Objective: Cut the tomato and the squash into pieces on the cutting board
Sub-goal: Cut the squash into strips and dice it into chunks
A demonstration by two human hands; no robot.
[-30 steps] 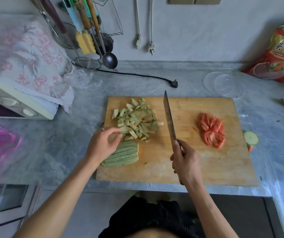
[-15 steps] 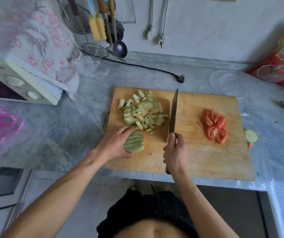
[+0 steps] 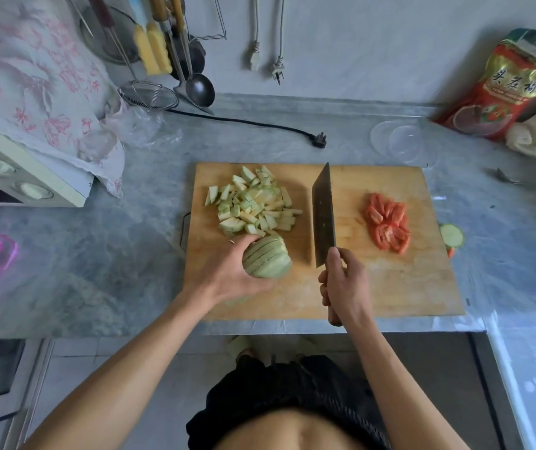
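Cutting board [image 3: 390, 287]: wooden, lies flat on the grey marbled counter [image 3: 114, 254], centre of view.
Left hand [image 3: 224, 274]: at 9 o'clock of the board's near half; fingers curled round a bundle of sliced squash [image 3: 268, 259], gripping it from the left. Whether the bundle is lifted or resting on the wood, cannot tell.
Right hand [image 3: 344, 284]: at 6 o'clock of the board's middle; fingers wrapped round the handle of a cleaver [image 3: 323, 216]. Blade points to 12 o'clock and stands between the squash and the tomato.
Diced squash [image 3: 253, 206]: pale green heap at 11 o'clock on the board, just beyond the held bundle.
Tomato pieces [image 3: 388, 224]: red cluster at 3 o'clock on the board, well apart from the squash.
Squash round [image 3: 451, 235]: one slice on the counter, just off the board's right edge.
Power plug [image 3: 318, 140]: black, on the counter at 12 o'clock of the board.
Red bag [image 3: 507, 89]: leans on the wall at 2 o'clock.
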